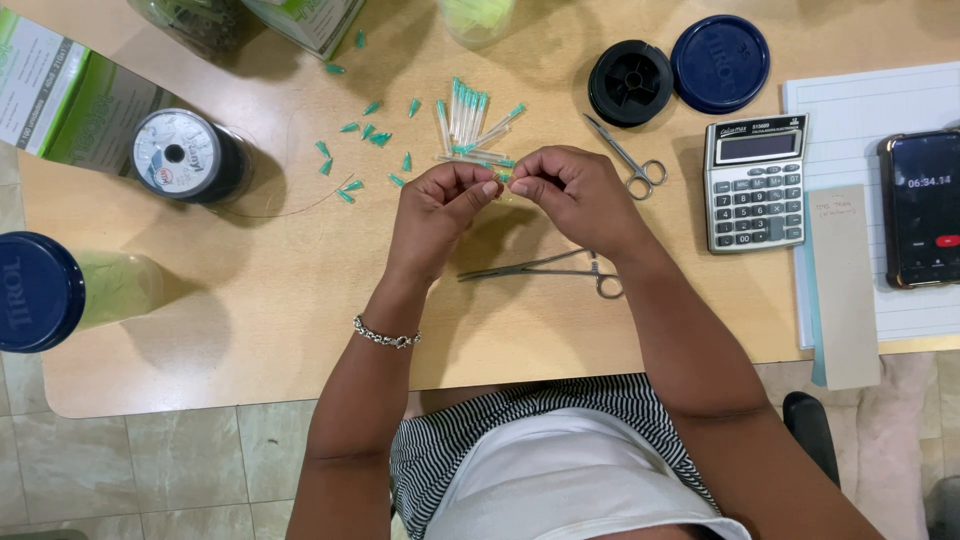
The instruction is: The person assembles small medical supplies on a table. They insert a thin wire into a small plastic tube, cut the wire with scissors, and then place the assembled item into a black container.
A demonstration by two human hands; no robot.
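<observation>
My left hand (440, 205) and my right hand (575, 195) meet over the middle of a wooden table (250, 320), fingertips pinched together on a small clear tube with a teal tip (503, 180). Just beyond the fingers lies a bundle of several clear tubes with teal tips (465, 125). Loose teal caps (365, 135) are scattered to the left of it. A thin clear line runs from a silver-labelled spool (185, 155) toward my left hand. Long metal forceps (545, 268) lie under my right wrist.
Small scissors (630, 160), a black spool (630, 82) and a blue lid (720, 62) lie at the back right. A calculator (755, 182), lined paper (880, 100) and a phone (920, 210) sit at right. A blue-lidded jar (40, 292) lies at left, with green boxes (60, 100) behind it.
</observation>
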